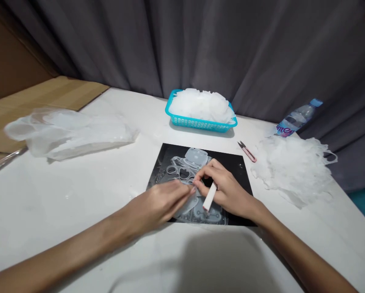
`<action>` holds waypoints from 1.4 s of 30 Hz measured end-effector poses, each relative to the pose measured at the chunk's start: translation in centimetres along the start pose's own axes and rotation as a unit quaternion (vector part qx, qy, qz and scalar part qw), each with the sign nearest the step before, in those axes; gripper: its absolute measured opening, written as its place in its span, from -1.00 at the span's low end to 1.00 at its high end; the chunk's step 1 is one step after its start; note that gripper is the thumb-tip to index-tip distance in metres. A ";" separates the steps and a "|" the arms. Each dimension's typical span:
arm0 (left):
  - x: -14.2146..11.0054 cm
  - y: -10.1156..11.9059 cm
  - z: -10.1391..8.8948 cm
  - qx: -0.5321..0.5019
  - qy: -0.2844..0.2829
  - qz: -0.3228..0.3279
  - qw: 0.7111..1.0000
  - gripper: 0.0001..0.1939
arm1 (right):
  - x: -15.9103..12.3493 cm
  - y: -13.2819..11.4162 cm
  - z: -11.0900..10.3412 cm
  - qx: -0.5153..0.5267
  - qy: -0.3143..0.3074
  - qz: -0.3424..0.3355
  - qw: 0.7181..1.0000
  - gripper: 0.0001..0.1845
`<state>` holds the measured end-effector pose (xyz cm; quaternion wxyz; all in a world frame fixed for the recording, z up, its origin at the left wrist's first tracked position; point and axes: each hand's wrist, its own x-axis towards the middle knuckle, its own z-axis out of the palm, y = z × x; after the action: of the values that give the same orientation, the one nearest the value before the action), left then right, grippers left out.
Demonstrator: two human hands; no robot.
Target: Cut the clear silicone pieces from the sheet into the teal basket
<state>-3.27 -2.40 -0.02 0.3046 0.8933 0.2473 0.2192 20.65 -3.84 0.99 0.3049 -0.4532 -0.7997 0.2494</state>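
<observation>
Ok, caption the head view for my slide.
Left hand and right hand, the right holding a white stick, close together over plastic pieces on a black mat, blue basket behind.

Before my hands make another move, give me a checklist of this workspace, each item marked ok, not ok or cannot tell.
1. White tool held in the right hand: ok.
2. Left hand well apart from the right: not ok, they're close together at the front.
3. Left hand gripping a piece: cannot tell, too hidden.
4. Translucent pieces on the black mat: ok.
5. Snips away from both hands: ok.
6. Bottle capped: ok.
</observation>
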 end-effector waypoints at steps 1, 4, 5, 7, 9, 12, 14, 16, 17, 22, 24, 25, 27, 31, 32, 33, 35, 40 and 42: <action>-0.4 -0.2 0.2 0.019 0.001 0.040 0.999 -0.64 | 0.1 0.4 0.3 -0.036 0.011 -0.001 0.999 -0.92; -1.2 -0.5 0.4 0.023 0.020 0.097 0.995 -0.64 | 0.4 2.0 1.0 -0.101 0.059 0.030 0.993 -0.90; -1.2 -0.4 0.2 0.008 0.036 0.081 0.996 -0.65 | 0.5 2.5 1.1 -0.096 0.075 0.047 0.991 -0.90; -0.7 -0.1 -0.4 -0.035 0.064 0.001 0.997 -0.71 | 0.6 3.0 0.7 -0.061 0.098 0.071 0.991 -0.90; 0.2 0.2 -1.0 -0.086 0.076 -0.094 0.989 -0.74 | 0.4 2.8 0.0 -0.023 0.130 0.080 0.988 -0.87; 1.2 0.4 -1.5 -0.166 0.086 -0.154 0.970 -0.75 | -0.4 1.4 -1.1 0.015 0.162 0.062 0.985 -0.72; 1.3 0.4 -1.4 -0.213 0.108 -0.150 0.959 -0.80 | -1.1 0.2 -1.3 0.034 0.111 0.031 0.993 -0.70; 1.2 0.4 -1.1 -0.243 0.132 -0.140 0.951 -0.86 | -1.7 -0.8 -1.2 0.041 0.060 -0.016 0.997 -0.80; 1.1 0.3 -1.0 -0.254 0.139 -0.135 0.948 -0.88 | -1.9 -1.2 -1.0 0.038 0.054 -0.040 0.997 -0.85; 0.8 0.0 -0.8 -0.294 0.125 -0.115 0.941 -0.90 | -1.9 -1.9 -0.9 0.003 0.131 -0.101 0.986 -0.88; 0.8 -0.2 -0.8 -0.310 0.117 -0.103 0.938 -0.90 | -1.9 -2.0 -1.2 -0.008 0.143 -0.116 0.983 -0.87; 0.8 -0.3 -0.9 -0.313 0.115 -0.094 0.938 -0.90 | -1.8 -2.0 -1.3 -0.014 0.143 -0.122 0.982 -0.86; 0.7 -0.4 -0.9 -0.304 0.113 -0.077 0.943 -0.89 | -1.9 -2.1 -1.5 -0.027 0.143 -0.138 0.980 -0.86; 0.6 -0.4 -0.9 -0.276 0.115 -0.053 0.953 -0.84 | -2.0 -2.2 -1.6 -0.044 0.150 -0.163 0.974 -0.86; 0.6 -0.4 -0.9 -0.272 0.116 -0.048 0.954 -0.83 | -2.0 -2.3 -1.6 -0.048 0.154 -0.165 0.973 -0.86; 0.5 -0.4 -0.9 -0.268 0.117 -0.045 0.955 -0.83 | -2.0 -2.3 -1.6 -0.052 0.157 -0.166 0.972 -0.85; 0.4 -0.4 -0.8 -0.260 0.120 -0.038 0.957 -0.82 | -2.0 -2.3 -1.7 -0.057 0.161 -0.172 0.970 -0.85; 0.0 -0.3 -0.6 -0.262 0.132 -0.015 0.956 -0.78 | -1.9 -2.2 -2.2 -0.058 0.164 -0.189 0.966 -0.85; -0.2 -0.3 -0.4 -0.267 0.129 -0.009 0.955 -0.80 | -1.9 -2.1 -2.3 -0.059 0.168 -0.192 0.965 -0.85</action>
<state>-3.73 -2.14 0.07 0.4999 0.7409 0.2251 0.3879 21.84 -6.22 3.51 0.4496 -0.3434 -0.8225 0.0584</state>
